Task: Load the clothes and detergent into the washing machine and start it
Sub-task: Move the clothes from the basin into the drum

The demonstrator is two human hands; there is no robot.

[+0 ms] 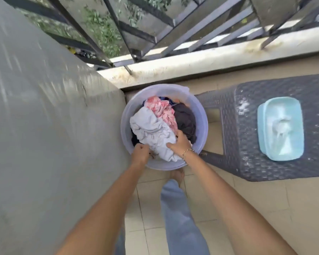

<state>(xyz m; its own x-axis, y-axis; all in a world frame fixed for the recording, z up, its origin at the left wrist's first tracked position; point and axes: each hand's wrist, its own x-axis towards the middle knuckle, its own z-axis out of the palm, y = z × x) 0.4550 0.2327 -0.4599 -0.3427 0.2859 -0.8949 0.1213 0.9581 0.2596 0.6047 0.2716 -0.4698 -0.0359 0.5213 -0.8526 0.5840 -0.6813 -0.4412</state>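
Right hand (180,144) grips white cloth (151,129) in tub (201,115); left hand (141,151) seemingly fisted.

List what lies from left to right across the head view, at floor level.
Grey covered bulk → lavender tub holding the clothes → dark woven stool, with the pale blue container on its right part.

The round translucent plastic tub (126,126) is lilac. In it lie a crumpled white cloth (151,133), a pink-and-white blotched garment (164,111) and a charcoal garment (185,120). The woven-patterned plastic stool (265,162) is dark grey, and the rectangular plastic box (261,144) is pale turquoise.
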